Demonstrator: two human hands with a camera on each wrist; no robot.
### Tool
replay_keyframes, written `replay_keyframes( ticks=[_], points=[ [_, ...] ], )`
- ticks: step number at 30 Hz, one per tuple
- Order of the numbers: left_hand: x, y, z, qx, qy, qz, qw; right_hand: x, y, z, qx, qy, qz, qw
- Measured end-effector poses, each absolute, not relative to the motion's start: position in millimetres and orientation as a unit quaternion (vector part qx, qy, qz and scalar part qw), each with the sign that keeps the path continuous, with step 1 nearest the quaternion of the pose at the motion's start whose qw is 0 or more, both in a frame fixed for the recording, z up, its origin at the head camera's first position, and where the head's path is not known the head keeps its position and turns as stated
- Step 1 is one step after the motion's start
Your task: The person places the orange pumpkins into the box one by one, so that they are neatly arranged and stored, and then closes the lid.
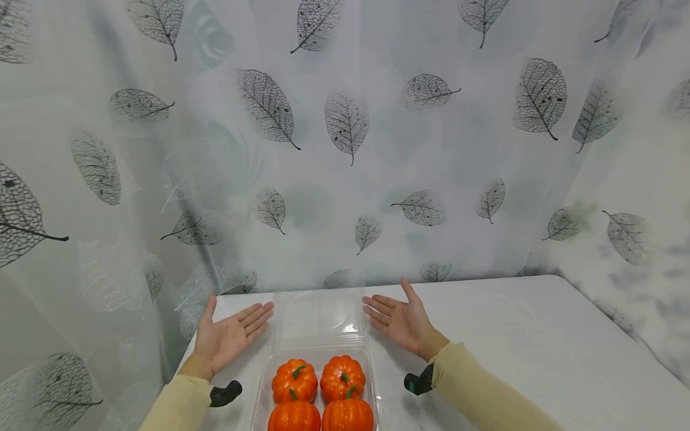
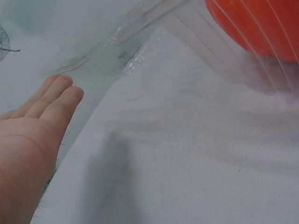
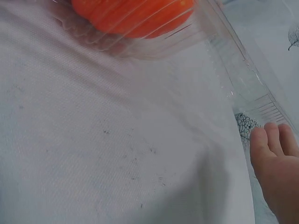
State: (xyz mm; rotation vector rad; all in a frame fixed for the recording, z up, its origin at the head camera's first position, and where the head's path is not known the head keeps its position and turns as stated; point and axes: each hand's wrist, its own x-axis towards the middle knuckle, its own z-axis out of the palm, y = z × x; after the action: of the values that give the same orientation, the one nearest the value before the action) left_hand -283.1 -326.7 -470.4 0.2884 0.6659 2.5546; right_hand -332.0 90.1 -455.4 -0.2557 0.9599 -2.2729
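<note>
A clear plastic clamshell box lies with its lid folded back toward the curtain. Inside sit several small orange pumpkins with green stems, in two columns. To the left of the lid my left hand is held palm up, fingers straight, holding nothing. My right hand mirrors it on the lid's right side, also with straight fingers and nothing in it. Through the box wall, a pumpkin shows in the left wrist view and another pumpkin in the right wrist view.
The box stands on a white table whose far edge meets a pale curtain printed with dark leaves. The curtain also hangs along the left and right sides. Dark wrist-worn devices show below both hands.
</note>
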Motion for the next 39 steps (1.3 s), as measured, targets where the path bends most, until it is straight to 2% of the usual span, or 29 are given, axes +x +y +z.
replay_keyframes(
  ticks=[17,29,36,39],
  points=[
    [-273,-326,-442,0.211,0.229,0.917,0.249,-320,100,-429,-0.138,0.329,-0.877,0.322],
    [-251,-327,-427,0.256,0.226,0.907,0.247,-304,103,-411,-0.187,0.352,-0.865,0.305],
    [-239,-327,-418,0.281,0.239,0.901,0.226,-293,104,-396,-0.208,0.419,-0.840,0.274],
    [-230,-323,-409,0.265,0.291,0.900,0.189,-286,105,-390,-0.214,0.464,-0.822,0.252]
  ],
)
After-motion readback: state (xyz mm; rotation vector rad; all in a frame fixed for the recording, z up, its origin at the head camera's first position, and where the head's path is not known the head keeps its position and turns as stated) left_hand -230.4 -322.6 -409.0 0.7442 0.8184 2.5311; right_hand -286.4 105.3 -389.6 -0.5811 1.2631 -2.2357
